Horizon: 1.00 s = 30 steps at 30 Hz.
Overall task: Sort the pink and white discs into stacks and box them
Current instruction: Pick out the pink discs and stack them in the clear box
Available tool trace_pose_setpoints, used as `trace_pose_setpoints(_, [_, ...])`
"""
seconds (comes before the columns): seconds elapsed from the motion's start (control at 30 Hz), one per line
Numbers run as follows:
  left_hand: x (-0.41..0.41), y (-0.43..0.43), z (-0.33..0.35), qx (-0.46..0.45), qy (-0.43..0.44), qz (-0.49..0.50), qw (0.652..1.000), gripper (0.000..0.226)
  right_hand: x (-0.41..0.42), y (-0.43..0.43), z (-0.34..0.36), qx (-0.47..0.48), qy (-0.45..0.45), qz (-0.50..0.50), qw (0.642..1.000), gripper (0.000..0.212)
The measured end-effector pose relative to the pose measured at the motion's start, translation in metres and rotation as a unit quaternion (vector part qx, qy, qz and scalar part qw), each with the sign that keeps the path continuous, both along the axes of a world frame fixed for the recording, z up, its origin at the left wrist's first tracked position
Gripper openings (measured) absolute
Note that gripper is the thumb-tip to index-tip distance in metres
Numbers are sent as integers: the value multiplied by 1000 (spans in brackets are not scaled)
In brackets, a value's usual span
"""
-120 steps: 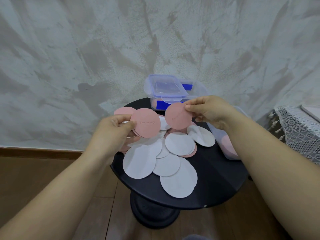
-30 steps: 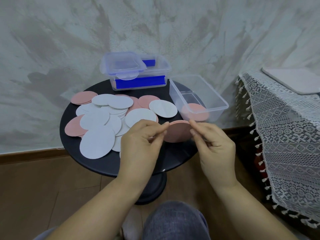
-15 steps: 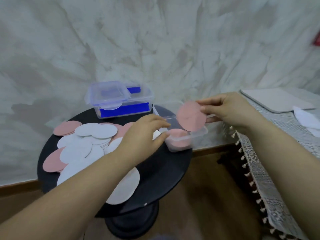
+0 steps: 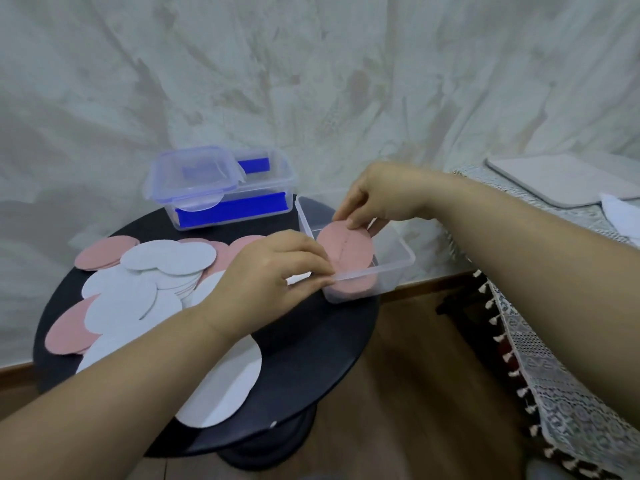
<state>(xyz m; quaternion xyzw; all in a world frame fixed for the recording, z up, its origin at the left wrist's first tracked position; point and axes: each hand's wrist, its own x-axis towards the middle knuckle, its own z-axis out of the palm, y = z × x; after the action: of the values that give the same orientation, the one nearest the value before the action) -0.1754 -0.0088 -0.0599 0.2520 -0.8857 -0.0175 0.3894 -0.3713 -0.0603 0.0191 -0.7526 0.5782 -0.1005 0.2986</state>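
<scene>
My right hand (image 4: pixel 375 197) pinches the far edge of a small stack of pink discs (image 4: pixel 348 249) held tilted inside the clear open box (image 4: pixel 398 252) at the table's right edge. More pink discs (image 4: pixel 353 287) lie on the box's floor. My left hand (image 4: pixel 273 271) pinches the near left rim of that box with curled fingers. Loose white discs (image 4: pixel 173 256) and pink discs (image 4: pixel 104 251) lie scattered and overlapping on the left half of the round black table (image 4: pixel 311 344). One large white disc (image 4: pixel 228 386) lies near the front, partly under my left forearm.
A clear box with blue panels (image 4: pixel 235 204) and a loose lid (image 4: pixel 192 180) stands at the back of the table. To the right is a lace-covered surface (image 4: pixel 540 358) carrying a grey flat slab (image 4: pixel 568 180). Wooden floor lies below, a plastered wall behind.
My right hand has lowered the pink stack from above the clear box down into it. My left hand has moved right from the discs to the box's rim.
</scene>
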Motion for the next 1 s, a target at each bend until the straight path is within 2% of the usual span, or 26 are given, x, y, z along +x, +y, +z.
trace_pose_setpoints(0.13, [3, -3, 0, 0, -6, -10, 1000, 19, 2, -4, -4, 24, 21, 14, 999, 21])
trace_pose_setpoints(0.33, [2, -3, -2, 4, 14, -15, 1000, 19, 15, -5, -11, 26, 136, 66, 988, 21])
trace_pose_setpoints(0.53, [0, -2, -5, -1, 27, -10, 1000, 19, 23, -5, -12, 84, 138, 33, 986, 36])
trace_pose_setpoints(0.63, [-1, -1, -6, -2, 32, -5, 999, 20, 26, -3, -9, 122, 162, 56, 978, 38])
trace_pose_setpoints(0.8, [-2, 0, -5, 5, 31, 2, 1000, 20, 20, -1, -6, 157, 89, 26, 983, 43])
trace_pose_setpoints(1.0, [-2, 3, -2, 15, 15, 10, 1000, 21, 19, 2, -7, 129, 132, 38, 982, 32])
